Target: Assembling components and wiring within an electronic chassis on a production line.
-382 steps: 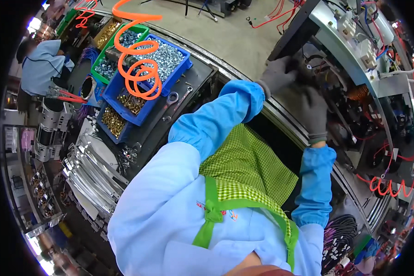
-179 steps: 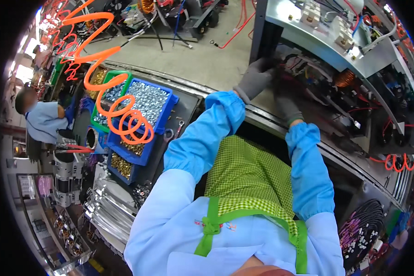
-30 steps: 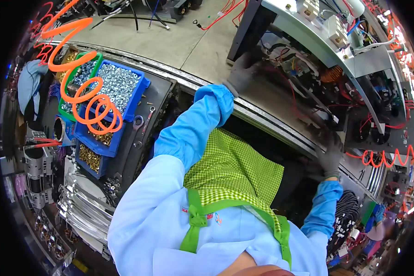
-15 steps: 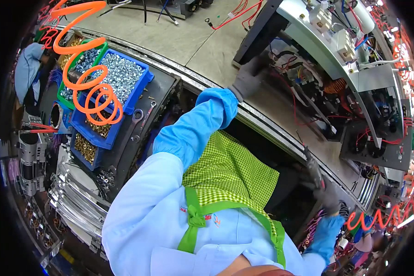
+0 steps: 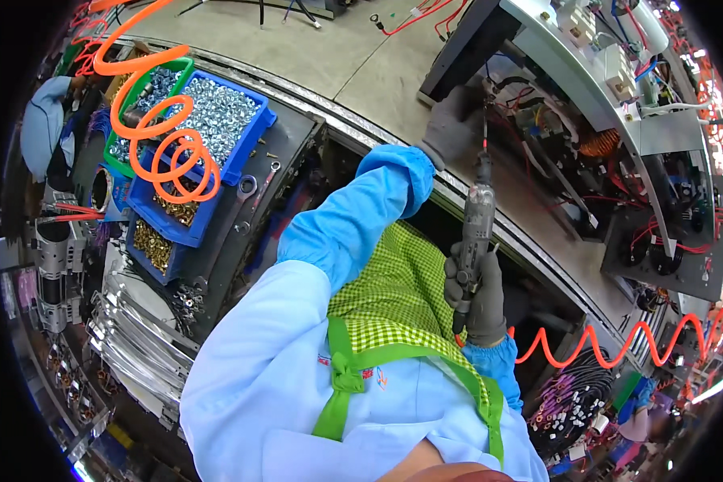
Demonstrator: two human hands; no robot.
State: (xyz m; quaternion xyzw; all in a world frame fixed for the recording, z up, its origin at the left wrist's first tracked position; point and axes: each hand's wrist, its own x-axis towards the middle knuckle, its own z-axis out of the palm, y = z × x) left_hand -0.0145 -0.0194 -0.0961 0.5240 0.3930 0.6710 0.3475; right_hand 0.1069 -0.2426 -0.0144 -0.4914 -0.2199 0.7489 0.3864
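Observation:
My right hand (image 5: 485,299), in a grey glove, is wrapped round an air screwdriver (image 5: 479,210). The tool points away from me, its bit reaching the near edge of an open metal unit (image 5: 633,127) full of wires and parts. Beside the bit's tip is my left hand (image 5: 448,130), gloved too, its fingers bent in at the wiring. Whatever those fingers pinch is hidden by the glove and the dark parts. An orange coiled hose (image 5: 602,347) runs off to the right from near the tool's lower end.
At left, a blue bin (image 5: 230,120) of silver nuts and smaller bins of brass fasteners (image 5: 153,245) stand on a dark ledge. Wrenches (image 5: 247,189) lie beside them. Another orange coil (image 5: 157,128) hangs over the bins. A metal-edged bench (image 5: 377,80) spans the front.
My right hand has swung from the lower right to the middle, bringing the air screwdriver up to the unit beside my left hand. My left hand stays near the same spot.

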